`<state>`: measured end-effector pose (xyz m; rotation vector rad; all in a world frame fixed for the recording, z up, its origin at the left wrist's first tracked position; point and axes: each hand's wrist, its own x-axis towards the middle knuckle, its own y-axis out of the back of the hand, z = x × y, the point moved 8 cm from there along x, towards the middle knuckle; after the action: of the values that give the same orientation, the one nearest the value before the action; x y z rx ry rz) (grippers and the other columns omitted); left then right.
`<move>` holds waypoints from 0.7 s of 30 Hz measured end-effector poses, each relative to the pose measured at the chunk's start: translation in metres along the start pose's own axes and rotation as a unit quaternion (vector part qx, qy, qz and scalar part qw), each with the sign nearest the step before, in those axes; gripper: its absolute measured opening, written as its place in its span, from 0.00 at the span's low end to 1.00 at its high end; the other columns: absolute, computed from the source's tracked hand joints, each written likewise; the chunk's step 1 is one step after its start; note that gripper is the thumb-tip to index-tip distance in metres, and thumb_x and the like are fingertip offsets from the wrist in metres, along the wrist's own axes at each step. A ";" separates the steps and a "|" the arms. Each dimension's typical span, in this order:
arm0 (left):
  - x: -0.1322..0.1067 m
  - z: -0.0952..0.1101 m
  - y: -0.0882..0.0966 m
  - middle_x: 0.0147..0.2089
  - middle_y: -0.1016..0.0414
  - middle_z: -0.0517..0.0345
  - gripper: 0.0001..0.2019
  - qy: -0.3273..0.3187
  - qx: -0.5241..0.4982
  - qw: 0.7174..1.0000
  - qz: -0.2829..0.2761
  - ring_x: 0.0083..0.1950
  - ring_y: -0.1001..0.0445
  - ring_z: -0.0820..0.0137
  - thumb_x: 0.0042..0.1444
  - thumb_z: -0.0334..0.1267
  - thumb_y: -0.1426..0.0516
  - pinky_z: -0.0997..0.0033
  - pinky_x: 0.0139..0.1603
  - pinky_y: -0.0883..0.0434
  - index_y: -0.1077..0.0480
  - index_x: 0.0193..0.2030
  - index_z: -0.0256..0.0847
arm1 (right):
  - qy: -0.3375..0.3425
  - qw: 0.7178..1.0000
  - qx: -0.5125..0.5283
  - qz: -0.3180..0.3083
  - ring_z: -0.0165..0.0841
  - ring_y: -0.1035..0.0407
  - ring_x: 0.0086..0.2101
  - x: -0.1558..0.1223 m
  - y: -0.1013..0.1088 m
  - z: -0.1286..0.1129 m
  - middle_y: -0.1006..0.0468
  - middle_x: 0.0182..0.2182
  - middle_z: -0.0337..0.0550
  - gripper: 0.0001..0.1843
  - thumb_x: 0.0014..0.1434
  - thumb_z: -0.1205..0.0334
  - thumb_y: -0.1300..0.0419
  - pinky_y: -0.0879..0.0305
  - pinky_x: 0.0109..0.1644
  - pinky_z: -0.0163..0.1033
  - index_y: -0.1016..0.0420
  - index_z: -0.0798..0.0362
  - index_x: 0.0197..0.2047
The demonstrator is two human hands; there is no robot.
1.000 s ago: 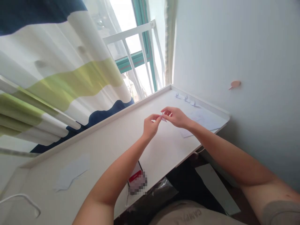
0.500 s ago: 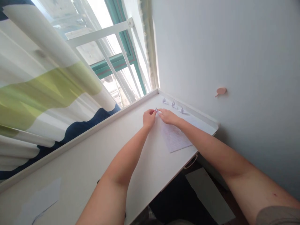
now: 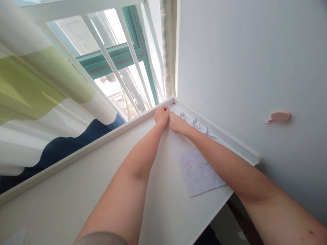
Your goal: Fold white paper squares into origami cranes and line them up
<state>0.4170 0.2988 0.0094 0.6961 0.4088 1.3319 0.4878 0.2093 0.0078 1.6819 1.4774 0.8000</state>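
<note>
- Hanging at far left, a striped curtain (image 3: 48,85) falls behind the raised edge of the white table (image 3: 102,190).
- The left hand (image 3: 161,116) reaches to the table's far corner, fingers curled in.
- The right hand (image 3: 177,123) is beside it, fingers bent, the two together; whether either grips anything cannot be told.
- The step in hand seems to be setting or adjusting something small there; the next move calls for a gentle fingertip release, without brushing the row.
- Three folded papers (image 3: 195,121) stand just right of the hands, lined up near the wall-side edge.
- A lined sheet (image 3: 201,173) lies nearer, partly hidden by the right forearm.
</note>
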 end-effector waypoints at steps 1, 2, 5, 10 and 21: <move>0.004 0.001 -0.003 0.53 0.14 0.50 0.08 -0.001 0.003 1.000 -0.002 0.56 0.20 0.55 0.66 0.37 0.41 0.59 0.55 0.29 0.19 0.43 0.45 | -0.003 1.000 -0.004 -0.006 0.55 0.40 0.73 0.000 0.000 -0.002 0.37 0.74 0.71 0.38 0.63 0.77 0.49 0.41 0.76 0.55 0.43 0.71 0.76; 0.008 0.003 -0.006 0.54 0.15 0.50 0.08 -0.008 0.004 1.000 -0.002 0.58 0.21 0.55 0.66 0.37 0.41 0.59 0.55 0.29 0.19 0.45 0.45 | -0.008 1.000 -0.008 -0.012 0.55 0.40 0.72 -0.001 -0.001 -0.003 0.36 0.73 0.71 0.37 0.63 0.77 0.49 0.42 0.76 0.53 0.41 0.72 0.75; 0.016 0.008 -0.014 0.55 0.15 0.50 0.10 -0.031 0.006 0.999 -0.012 0.59 0.21 0.55 0.68 0.38 0.42 0.60 0.56 0.29 0.18 0.47 0.44 | -0.026 0.999 -0.025 -0.032 0.55 0.34 0.68 -0.005 -0.002 -0.002 0.31 0.70 0.70 0.31 0.64 0.76 0.48 0.39 0.73 0.49 0.32 0.71 0.69; 0.020 0.010 -0.020 0.56 0.15 0.55 0.11 -0.044 0.014 0.998 -0.037 0.59 0.21 0.61 0.69 0.39 0.42 0.65 0.55 0.29 0.18 0.50 0.46 | -0.069 0.995 -0.061 -0.050 0.55 0.29 0.65 -0.014 0.005 0.010 0.31 0.68 0.74 0.23 0.67 0.72 0.46 0.34 0.69 0.49 0.26 0.70 0.62; 0.008 0.005 -0.012 0.62 0.20 0.47 0.17 0.003 -0.053 0.994 -0.099 0.62 0.22 0.59 0.66 0.38 0.39 0.63 0.62 0.29 0.24 0.61 0.41 | -0.050 0.992 -0.077 -0.085 0.56 0.32 0.68 -0.046 0.010 -0.001 0.42 0.77 0.66 0.26 0.68 0.62 0.39 0.33 0.68 0.50 0.26 0.63 0.67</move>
<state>0.4304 0.3045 0.0060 0.5491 0.3989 1.1591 0.4856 0.1630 0.0181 1.4398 1.4306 0.7065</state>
